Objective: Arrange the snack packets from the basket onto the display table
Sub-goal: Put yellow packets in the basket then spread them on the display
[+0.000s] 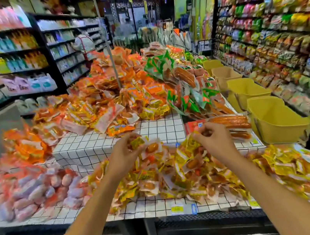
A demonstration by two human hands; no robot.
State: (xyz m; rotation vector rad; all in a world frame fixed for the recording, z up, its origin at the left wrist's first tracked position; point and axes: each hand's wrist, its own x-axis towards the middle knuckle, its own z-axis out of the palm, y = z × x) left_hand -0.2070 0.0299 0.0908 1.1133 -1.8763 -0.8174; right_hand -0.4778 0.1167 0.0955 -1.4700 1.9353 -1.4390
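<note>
A heap of yellow-and-white snack packets (180,176) lies on the display table (145,209), which wears a white cloth with a black grid. My left hand (124,153) grips a few of these packets (146,146) just above the heap. To its right, my right hand (213,142) pinches the top of another yellow packet (190,144) that lifts out of the pile. No basket shows in this view.
A raised grid-covered block (97,143) stands behind the heap. Orange packets (105,97), green-wrapped sausages (183,84) and pink sausages (29,195) cover the table. Yellow bins (273,118) line its right edge. Stocked shelves flank both aisles; a person (84,45) stands far back.
</note>
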